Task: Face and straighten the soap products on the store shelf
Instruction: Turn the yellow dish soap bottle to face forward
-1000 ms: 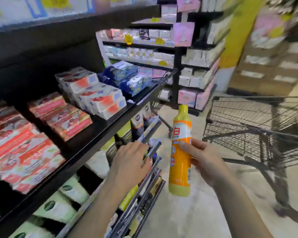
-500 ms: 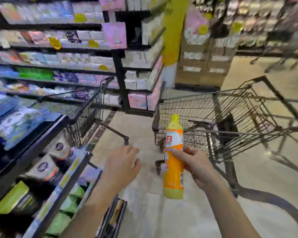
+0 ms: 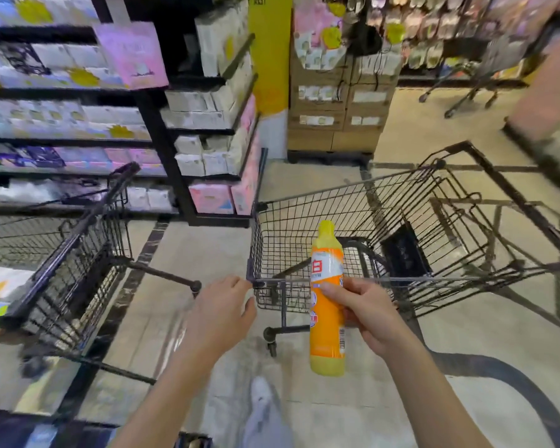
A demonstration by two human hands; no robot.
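An orange bottle (image 3: 326,321) with a yellow cap and a yellow base stands upright in my right hand (image 3: 366,313), which grips it around the middle, in front of a black wire shopping cart (image 3: 385,202). My left hand (image 3: 219,313) hovers beside the cart's near left corner, fingers loosely curled, holding nothing. The soap shelf is out of view; only blurred shelves of boxed goods (image 3: 78,118) show at the far left.
A second wire cart (image 3: 78,240) with a few packs in it stands at the left. A dark shelf end (image 3: 207,130) with white and pink packs, a yellow pillar (image 3: 269,59) and stacked cardboard boxes (image 3: 340,118) lie ahead. My leg and shoe (image 3: 262,402) show below.
The view has swung right, away from the soap shelf to the aisle and carts. My left hand came off the shelf edge. The bottle stays in my right hand.
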